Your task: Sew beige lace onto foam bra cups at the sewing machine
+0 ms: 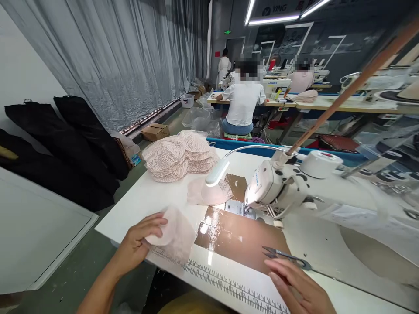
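My left hand (137, 240) is closed on the edge of a pale pink bra cup (175, 235) with sheer lace fabric, over the front left of the table. My right hand (299, 285) lies low on the right with its fingers stretched out and apart. Just beyond its fingertips are dark thread snips (288, 256), lying on the table. Another pale pink bra cup (212, 192) with lace rests left of the sewing machine's needle area, under the lamp. Behind it, lace cups (173, 157) are piled in stacks.
A white sewing machine (278, 183) fills the right side, with a brown shiny plate (235, 240) before it. A bent lamp (218, 172) hangs over the table. A printed ruler (225, 281) follows the front edge. Ahead, a person (244, 102) sits at another table.
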A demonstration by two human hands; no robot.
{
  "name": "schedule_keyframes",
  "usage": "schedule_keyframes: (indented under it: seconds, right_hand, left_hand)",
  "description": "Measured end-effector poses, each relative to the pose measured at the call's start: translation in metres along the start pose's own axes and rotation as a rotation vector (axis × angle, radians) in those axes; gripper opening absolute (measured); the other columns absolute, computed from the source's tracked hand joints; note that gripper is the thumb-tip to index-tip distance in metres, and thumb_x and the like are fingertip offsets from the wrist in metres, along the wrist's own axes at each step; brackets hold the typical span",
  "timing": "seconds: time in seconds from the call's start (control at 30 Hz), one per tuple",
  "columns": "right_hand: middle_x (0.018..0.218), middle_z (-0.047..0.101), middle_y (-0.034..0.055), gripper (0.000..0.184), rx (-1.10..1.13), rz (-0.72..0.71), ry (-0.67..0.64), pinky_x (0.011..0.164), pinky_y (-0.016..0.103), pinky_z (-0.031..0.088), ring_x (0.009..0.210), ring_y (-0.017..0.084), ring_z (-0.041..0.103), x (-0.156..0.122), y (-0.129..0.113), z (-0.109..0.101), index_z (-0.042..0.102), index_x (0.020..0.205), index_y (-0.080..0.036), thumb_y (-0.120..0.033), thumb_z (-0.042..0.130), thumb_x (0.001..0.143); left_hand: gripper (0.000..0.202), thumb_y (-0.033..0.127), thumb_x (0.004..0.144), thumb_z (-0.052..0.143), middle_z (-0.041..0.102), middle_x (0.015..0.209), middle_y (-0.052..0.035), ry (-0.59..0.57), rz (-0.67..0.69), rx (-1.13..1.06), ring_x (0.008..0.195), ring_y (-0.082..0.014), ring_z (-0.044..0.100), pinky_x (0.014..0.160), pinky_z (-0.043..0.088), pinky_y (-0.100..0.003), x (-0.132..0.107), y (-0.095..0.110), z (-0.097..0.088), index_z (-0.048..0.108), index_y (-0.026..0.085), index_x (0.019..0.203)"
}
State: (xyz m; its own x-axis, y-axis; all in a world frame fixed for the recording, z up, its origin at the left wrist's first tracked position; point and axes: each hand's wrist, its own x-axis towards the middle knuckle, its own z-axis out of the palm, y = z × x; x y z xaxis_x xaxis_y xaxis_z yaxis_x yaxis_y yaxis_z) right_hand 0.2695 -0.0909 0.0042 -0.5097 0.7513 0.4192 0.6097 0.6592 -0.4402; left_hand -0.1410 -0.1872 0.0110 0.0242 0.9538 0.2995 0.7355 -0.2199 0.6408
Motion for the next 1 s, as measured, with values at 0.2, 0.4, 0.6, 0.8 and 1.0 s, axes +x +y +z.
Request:
schedule_keyframes:
  seconds: [0.2,0.4,0.6,0.8,1.0]
  right_hand:
    - [0.105,0.069,0.0062,0.023,-0.096,-0.061,-0.111,0.083,0.035,0.055,0.1,0.023,0.063,0.01,-0.011,0.012,0.065,0.107,-0.023,-0.03,0.052,0.09]
    - [0.116,0.065,0.0087,0.027,-0.252,0.001,-0.199,0.092,0.041,0.051,0.112,0.025,0.056,-0.01,0.003,0.012,0.065,0.112,-0.02,-0.028,0.05,0.091]
    - [0.114,0.066,0.0074,0.027,-0.215,-0.035,-0.077,0.094,0.04,0.049,0.112,0.024,0.057,-0.01,0.009,-0.001,0.063,0.115,-0.022,-0.027,0.052,0.091]
    - [0.109,0.064,0.009,0.024,-0.07,-0.111,-0.271,0.076,0.033,0.049,0.094,0.021,0.06,0.035,-0.02,-0.012,0.059,0.113,-0.021,-0.024,0.047,0.092]
    - [0.087,0.062,0.005,0.011,-0.079,-0.063,-0.525,0.068,0.029,0.04,0.081,0.019,0.056,0.072,-0.02,0.001,0.064,0.089,-0.02,-0.026,0.055,0.087]
  left_hand:
    - [0.039,-0.002,0.072,0.045,0.047,0.141,-0.0044,-0.367,0.263,-0.001,0.138,-0.0283,0.031,0.111,0.035,-0.047,0.05,0.055,0.055,0.066,0.022,0.095]
    - [0.051,0.001,0.079,0.037,0.037,0.148,-0.0024,-0.471,0.297,-0.019,0.141,-0.0239,0.026,0.113,0.033,-0.043,0.073,0.061,0.062,0.059,0.025,0.118]
    - [0.026,0.037,0.09,0.045,0.063,0.099,-0.0089,-0.269,-0.112,0.277,0.091,-0.0249,0.059,0.076,0.05,-0.038,0.079,0.06,0.062,0.059,0.018,0.1]
    - [0.015,0.022,0.086,0.042,0.054,0.076,-0.0025,-0.501,0.052,0.241,0.071,-0.0178,0.05,0.06,0.035,-0.027,0.11,0.078,0.087,0.044,0.019,0.071]
    - [0.008,0.019,0.08,0.051,0.06,0.078,0.0004,-0.707,0.081,-0.05,0.068,-0.015,0.054,0.058,0.036,-0.023,0.16,0.077,0.102,0.055,0.019,0.088]
